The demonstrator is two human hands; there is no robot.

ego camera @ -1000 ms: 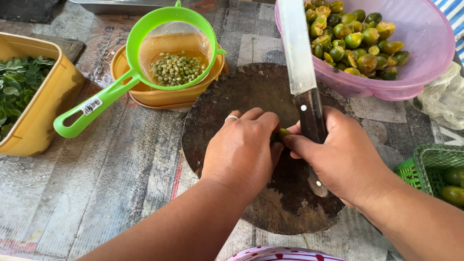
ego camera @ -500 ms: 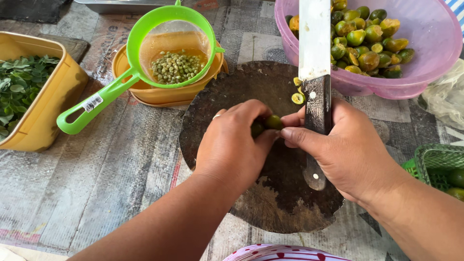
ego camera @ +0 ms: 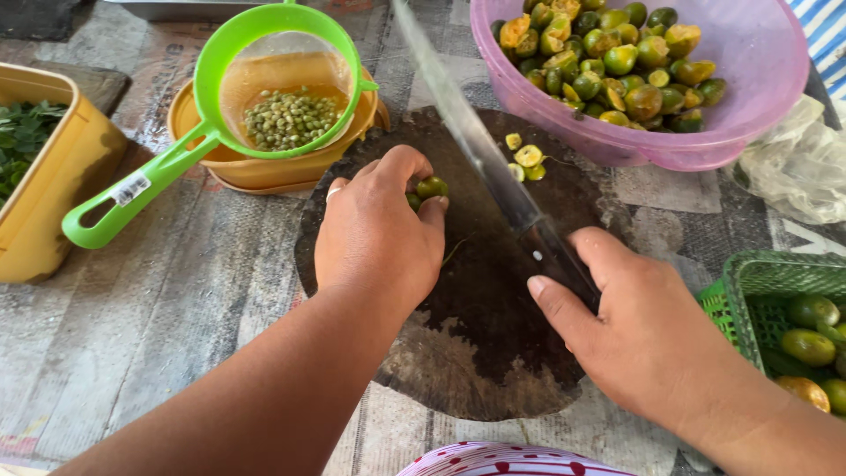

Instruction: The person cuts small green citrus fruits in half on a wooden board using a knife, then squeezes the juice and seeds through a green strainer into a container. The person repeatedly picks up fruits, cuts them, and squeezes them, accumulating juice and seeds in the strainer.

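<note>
My left hand (ego camera: 379,234) grips a small green citrus fruit (ego camera: 431,187) over a dark round wooden chopping board (ego camera: 480,353). My right hand (ego camera: 639,330) holds the dark handle of a long knife (ego camera: 480,154), whose blade slants up and away to the left above the board. A few cut fruit slices (ego camera: 524,159) lie on the far part of the board. A ring shows on my left hand.
A pink bowl (ego camera: 758,97) of cut green fruit stands at the back right. A green strainer (ego camera: 203,132) holding seeds rests on an orange bowl (ego camera: 264,172). A yellow tub (ego camera: 53,194) of leaves is left; a green basket (ego camera: 749,291) of whole fruit is right.
My hands have parted. The left carried the fruit up and left on the board; the right drew back toward me and tilted the knife blade to the left. Cut slices came into view.
</note>
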